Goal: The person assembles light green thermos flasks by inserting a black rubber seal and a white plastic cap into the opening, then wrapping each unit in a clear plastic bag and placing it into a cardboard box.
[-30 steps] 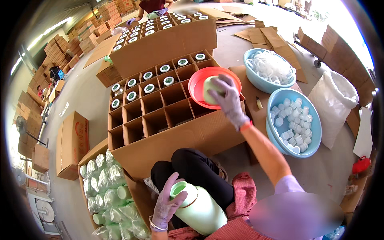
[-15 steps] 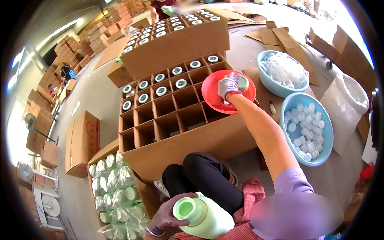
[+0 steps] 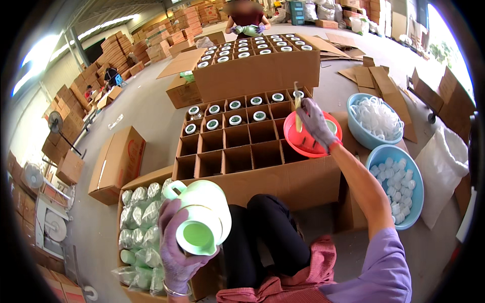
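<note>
A mint-green jug (image 3: 214, 202) with a pouring spout and a loop handle is held in my gloved left hand (image 3: 177, 247), its open mouth turned toward me. My gloved right hand (image 3: 316, 123) is closed round a thin, yellowish stick-like tool (image 3: 298, 107), which stands upright above a red basin (image 3: 300, 148). Small dark pieces and a round pale-green part (image 3: 331, 127) lie in the basin, which rests on the right side of a divided carton (image 3: 262, 184). White-rimmed round tops (image 3: 235, 120) show in the carton's far compartments.
Left of my legs stands a carton of plastic-wrapped green jugs (image 3: 144, 217). Blue basins on the right hold white rings (image 3: 376, 117) and white caps (image 3: 396, 184), beside a white sack (image 3: 444, 166). A co-worker (image 3: 247, 22) holds a green item behind another filled carton (image 3: 257, 73).
My left hand has raised the jug and turned its mouth toward me. My right hand has come up out of the red basin with the thin tool. The view has tilted up.
</note>
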A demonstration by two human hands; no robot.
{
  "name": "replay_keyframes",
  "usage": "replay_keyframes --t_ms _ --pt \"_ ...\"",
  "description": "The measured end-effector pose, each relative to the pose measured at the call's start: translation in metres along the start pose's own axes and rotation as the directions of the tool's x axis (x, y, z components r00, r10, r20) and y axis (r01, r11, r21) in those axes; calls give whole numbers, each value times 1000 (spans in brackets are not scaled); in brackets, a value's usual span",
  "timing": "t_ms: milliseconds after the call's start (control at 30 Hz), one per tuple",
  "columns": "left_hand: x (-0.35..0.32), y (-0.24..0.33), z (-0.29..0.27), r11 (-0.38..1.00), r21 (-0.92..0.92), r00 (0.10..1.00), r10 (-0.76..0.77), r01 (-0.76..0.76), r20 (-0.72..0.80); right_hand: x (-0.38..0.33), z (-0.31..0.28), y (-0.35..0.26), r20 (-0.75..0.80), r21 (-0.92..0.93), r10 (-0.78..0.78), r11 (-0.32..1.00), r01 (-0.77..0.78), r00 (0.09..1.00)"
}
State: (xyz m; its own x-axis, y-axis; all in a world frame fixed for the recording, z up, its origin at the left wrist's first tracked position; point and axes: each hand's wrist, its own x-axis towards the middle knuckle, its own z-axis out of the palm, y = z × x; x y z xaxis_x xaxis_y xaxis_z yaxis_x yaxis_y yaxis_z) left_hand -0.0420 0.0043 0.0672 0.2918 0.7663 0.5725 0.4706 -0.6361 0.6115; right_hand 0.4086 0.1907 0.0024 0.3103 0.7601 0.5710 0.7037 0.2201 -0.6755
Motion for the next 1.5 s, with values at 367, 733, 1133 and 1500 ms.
replay_keyframes --t_ms 367,733,1133,1500 --pt "-2 5 43 923 328 972 144 -199 185 -169 -58 -176 449 431 -324 895 115 833" --pt "-10 -13 60 898 419 989 101 -137 107 -204 -53 -187 663 300 -383 923 241 643" --pt "-30 -12 92 794 575 981 160 -196 114 -231 -39 -178 753 -274 -255 716 642 607" --pt "-57 -33 112 677 702 959 282 -221 29 -254 -15 -164 851 173 -74 974 -145 520"
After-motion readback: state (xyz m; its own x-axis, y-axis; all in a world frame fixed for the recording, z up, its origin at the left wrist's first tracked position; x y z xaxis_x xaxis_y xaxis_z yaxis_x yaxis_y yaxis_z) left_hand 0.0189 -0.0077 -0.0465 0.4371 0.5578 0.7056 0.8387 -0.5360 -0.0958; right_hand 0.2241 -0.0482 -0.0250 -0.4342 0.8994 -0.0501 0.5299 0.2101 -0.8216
